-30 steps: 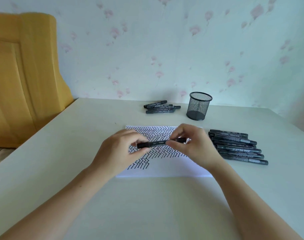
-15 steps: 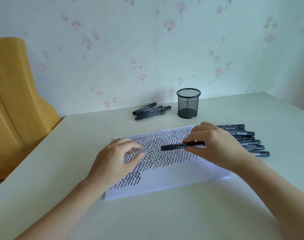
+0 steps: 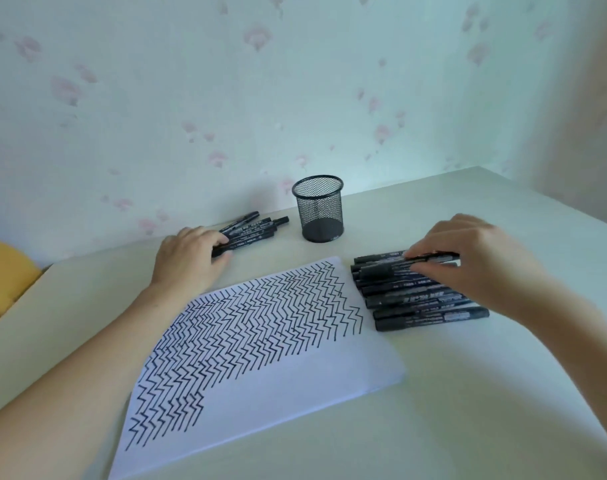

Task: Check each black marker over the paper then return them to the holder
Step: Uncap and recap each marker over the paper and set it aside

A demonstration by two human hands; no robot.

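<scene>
A white paper [image 3: 295, 379] covered with black zigzag lines lies in front of me on the table. The black mesh holder [image 3: 318, 209] stands behind it and holds nothing. To its left lies a small group of black markers [image 3: 257, 228]. My left hand [image 3: 188, 258] reaches there, with fingertips pinching the end of the nearest marker [image 3: 226, 250]. A larger pile of black markers [image 3: 423, 303] sits right of the paper. My right hand [image 3: 475, 261] is over that pile, fingers shut on one capped marker [image 3: 381, 270] that rests on top.
The cream table [image 3: 433, 427] meets a flowered wall close behind the holder. A yellow chair back [image 3: 4, 271] shows at the left edge. The table's right corner lies beyond my right hand.
My right hand has carried the marker from above the paper to the right pile. My left hand has left the paper and reached back to the small group of markers. The view tilted.
</scene>
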